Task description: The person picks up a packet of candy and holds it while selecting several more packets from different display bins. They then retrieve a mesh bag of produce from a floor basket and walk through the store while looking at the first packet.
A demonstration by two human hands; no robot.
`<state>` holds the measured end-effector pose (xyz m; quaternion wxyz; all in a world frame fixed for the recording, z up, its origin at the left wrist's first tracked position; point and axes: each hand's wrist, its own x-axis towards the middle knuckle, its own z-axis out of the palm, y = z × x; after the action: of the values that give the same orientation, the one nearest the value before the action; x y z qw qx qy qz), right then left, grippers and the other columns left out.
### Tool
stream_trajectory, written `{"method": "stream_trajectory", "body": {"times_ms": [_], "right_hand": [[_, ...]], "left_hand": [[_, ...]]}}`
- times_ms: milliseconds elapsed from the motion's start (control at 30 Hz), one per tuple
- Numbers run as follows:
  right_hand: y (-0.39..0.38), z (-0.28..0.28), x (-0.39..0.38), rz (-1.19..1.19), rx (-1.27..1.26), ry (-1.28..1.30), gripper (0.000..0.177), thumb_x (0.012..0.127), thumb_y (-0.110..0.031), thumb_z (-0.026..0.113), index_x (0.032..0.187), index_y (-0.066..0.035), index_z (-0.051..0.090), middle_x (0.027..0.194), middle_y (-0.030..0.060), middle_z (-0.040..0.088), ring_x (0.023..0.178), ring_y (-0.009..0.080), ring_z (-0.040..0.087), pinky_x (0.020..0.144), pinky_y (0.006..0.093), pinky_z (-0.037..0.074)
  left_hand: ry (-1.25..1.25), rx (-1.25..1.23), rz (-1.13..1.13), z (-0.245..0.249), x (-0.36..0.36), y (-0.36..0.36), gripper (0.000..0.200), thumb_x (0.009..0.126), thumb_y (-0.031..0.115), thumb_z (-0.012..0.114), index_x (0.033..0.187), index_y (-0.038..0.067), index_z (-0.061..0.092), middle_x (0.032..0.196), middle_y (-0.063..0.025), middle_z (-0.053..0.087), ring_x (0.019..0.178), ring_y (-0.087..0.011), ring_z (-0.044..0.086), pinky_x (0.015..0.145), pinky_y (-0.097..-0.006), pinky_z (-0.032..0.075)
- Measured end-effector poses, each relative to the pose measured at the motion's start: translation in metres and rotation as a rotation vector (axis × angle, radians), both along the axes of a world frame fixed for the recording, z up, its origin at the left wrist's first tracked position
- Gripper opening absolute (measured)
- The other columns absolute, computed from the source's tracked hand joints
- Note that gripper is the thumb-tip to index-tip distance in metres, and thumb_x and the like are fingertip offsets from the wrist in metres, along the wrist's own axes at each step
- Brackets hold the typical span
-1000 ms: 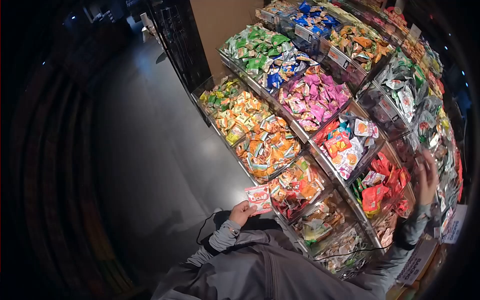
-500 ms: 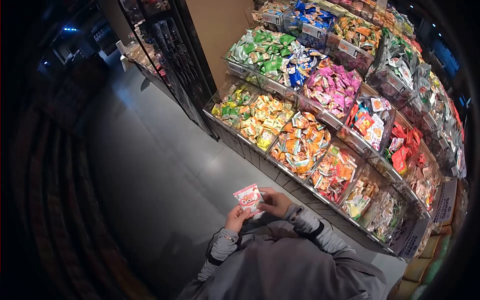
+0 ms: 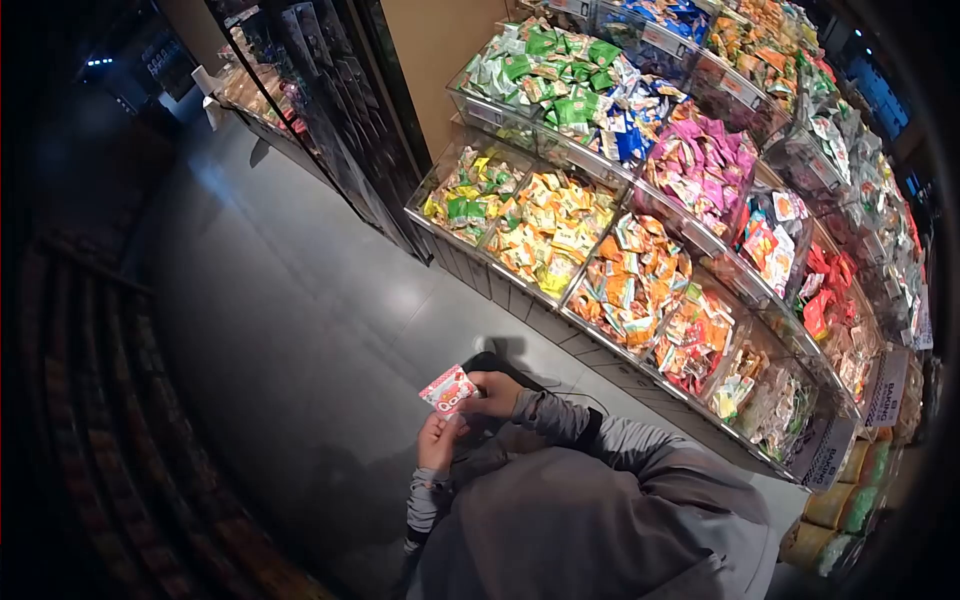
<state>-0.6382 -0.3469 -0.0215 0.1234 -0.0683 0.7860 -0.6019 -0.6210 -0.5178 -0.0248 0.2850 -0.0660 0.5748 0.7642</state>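
Note:
A small red-and-white candy packet (image 3: 447,389) with a checkered edge is held in front of my body, above the floor. My left hand (image 3: 436,440) pinches its lower edge from below. On the packet's right side, my right hand (image 3: 492,396) grips it with thumb and fingers. The packet is tilted, and its printed front faces up toward me. Part of its lower right side is hidden behind my fingers.
To the right rises a tiered display of clear bins, with yellow packets (image 3: 555,230), orange packets (image 3: 632,280), green packets (image 3: 560,75) and pink packets (image 3: 702,165). A dark rack (image 3: 330,90) stands beyond. Grey floor (image 3: 300,300) stretches left toward dim shelves (image 3: 100,400).
Both hands have moved left with the packet, which has turned to a steeper tilt. My view has shifted, so the bins sit slightly farther right. A dark shoe or leg now shows beside the hands.

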Motion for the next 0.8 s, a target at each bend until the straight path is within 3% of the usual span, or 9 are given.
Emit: {"method": "stream_trajectory", "body": {"times_ms": [100,233,300,333,467,633,700,767,800], "right_hand": [[0.004,-0.014,-0.053,0.107,-0.316,-0.150,0.024,0.072,-0.024,0.059,0.088,-0.006,0.054,0.073,0.0012,0.056,0.067,0.0073,0.050,0.061,0.0209,0.040],[0.085,-0.076,-0.143,-0.511,-0.502,-0.382,0.021,0.073,-0.018,0.057,0.091,-0.007,0.054,0.078,0.0017,0.055,0.072,0.0091,0.052,0.057,0.0207,0.043],[0.137,-0.160,-0.190,-0.700,0.141,0.246,0.022,0.074,-0.011,0.054,0.096,-0.005,0.051,0.078,0.0036,0.056,0.068,0.0108,0.051,0.054,0.0207,0.042],[0.145,-0.125,-0.200,-0.808,-0.270,-0.166,0.021,0.072,-0.011,0.056,0.092,-0.004,0.053,0.081,0.0041,0.056,0.069,0.0122,0.052,0.059,0.0216,0.042],[0.150,-0.074,-0.238,-1.083,-0.235,-0.338,0.024,0.070,-0.006,0.054,0.093,0.000,0.054,0.091,0.0121,0.055,0.087,0.0185,0.050,0.076,0.0252,0.038],[0.175,-0.172,-0.253,-1.169,-0.133,-0.314,0.028,0.071,-0.016,0.054,0.090,0.004,0.055,0.091,0.0125,0.056,0.090,0.0202,0.050,0.078,0.0250,0.036],[0.175,-0.170,-0.242,-1.288,-0.268,-0.119,0.025,0.071,-0.016,0.053,0.089,0.002,0.057,0.087,0.0101,0.058,0.078,0.0194,0.054,0.070,0.0258,0.040],[0.166,-0.121,-0.228,-1.446,-0.552,-0.259,0.018,0.075,-0.013,0.050,0.087,-0.002,0.059,0.068,0.0022,0.055,0.045,0.0114,0.044,0.044,0.0234,0.039],[0.169,-0.123,-0.220,-1.435,-0.688,-0.296,0.020,0.076,-0.013,0.048,0.089,-0.002,0.057,0.070,0.0034,0.055,0.048,0.0117,0.044,0.044,0.0222,0.037]], "left_hand": [[-0.012,-0.003,0.084,0.008,-0.047,0.001,0.009,0.078,0.009,0.050,0.084,0.002,0.048,0.069,-0.0006,0.053,0.063,-0.0044,0.048,0.053,-0.0169,0.036],[0.031,-0.045,0.184,0.020,-0.112,-0.005,0.006,0.077,0.009,0.051,0.077,0.004,0.048,0.064,0.0017,0.050,0.053,-0.0025,0.041,0.050,-0.0167,0.033],[0.080,-0.105,0.185,0.011,-0.143,-0.021,0.007,0.077,0.009,0.052,0.076,0.004,0.048,0.064,0.0018,0.050,0.052,-0.0026,0.040,0.049,-0.0165,0.032],[0.087,-0.103,0.188,0.010,-0.158,-0.025,0.007,0.077,0.009,0.052,0.075,0.003,0.048,0.066,0.0003,0.051,0.055,-0.0044,0.046,0.051,-0.0171,0.036],[0.054,-0.077,0.239,0.031,-0.195,-0.017,0.007,0.077,0.009,0.051,0.078,0.002,0.048,0.071,-0.0024,0.053,0.059,-0.0073,0.050,0.055,-0.0200,0.041],[0.038,-0.081,0.174,0.030,-0.226,-0.009,0.009,0.078,0.009,0.050,0.084,0.002,0.049,0.075,-0.0025,0.054,0.063,-0.0075,0.050,0.057,-0.0208,0.041],[0.022,-0.080,0.137,0.027,-0.238,-0.005,0.010,0.078,0.009,0.050,0.085,0.002,0.049,0.077,-0.0024,0.054,0.065,-0.0076,0.051,0.057,-0.0209,0.041],[0.005,-0.045,0.055,0.016,-0.251,-0.004,0.012,0.079,0.010,0.049,0.088,0.003,0.049,0.080,-0.0026,0.054,0.067,-0.0078,0.051,0.058,-0.0207,0.041],[0.016,-0.074,-0.021,0.017,-0.260,-0.003,0.013,0.079,0.010,0.047,0.089,0.002,0.049,0.083,-0.0032,0.054,0.069,-0.0083,0.051,0.059,-0.0205,0.041]]}}
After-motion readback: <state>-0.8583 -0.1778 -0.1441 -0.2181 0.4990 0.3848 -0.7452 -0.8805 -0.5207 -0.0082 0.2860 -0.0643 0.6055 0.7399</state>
